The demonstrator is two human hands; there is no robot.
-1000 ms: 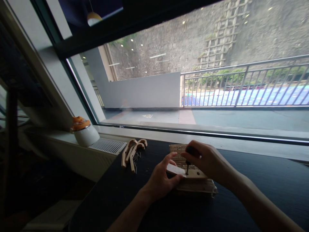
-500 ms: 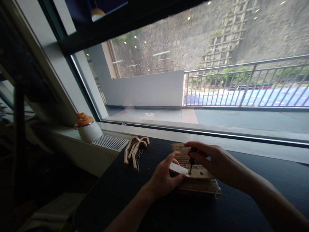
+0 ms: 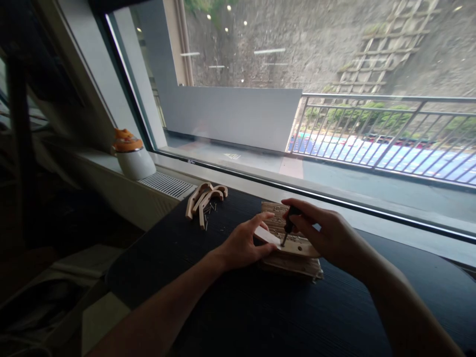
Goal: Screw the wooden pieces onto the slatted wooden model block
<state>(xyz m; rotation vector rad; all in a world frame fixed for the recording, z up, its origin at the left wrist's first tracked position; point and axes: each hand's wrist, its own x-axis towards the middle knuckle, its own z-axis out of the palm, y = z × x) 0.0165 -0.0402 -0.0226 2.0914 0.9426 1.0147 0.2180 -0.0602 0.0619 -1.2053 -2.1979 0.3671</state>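
Note:
A pale wooden hook (image 3: 307,249) with a round dark hole lies across a worn stack of corrugated cardboard (image 3: 273,218). My left hand (image 3: 248,241) grips the hook's left end between thumb and fingers. In my right hand (image 3: 323,225) is a small screwdriver (image 3: 288,224) with a dark handle. Its shaft slants down, and the tip meets the wood close to my left thumb. Whether a screw sits under the tip is too small to tell. Part of the hook's right end is hidden by my right hand.
Several similar wooden hooks (image 3: 205,198) lie piled at the table's far left corner, with loose screws (image 3: 208,210) beside them. A white container with an orange top (image 3: 134,157) stands on the ledge by a vent grille (image 3: 167,185). The window runs behind the dark table (image 3: 238,317).
The view has tilted down, so everything sits higher in the picture. The screwdriver handle leans slightly more to the right. Both hands keep their hold.

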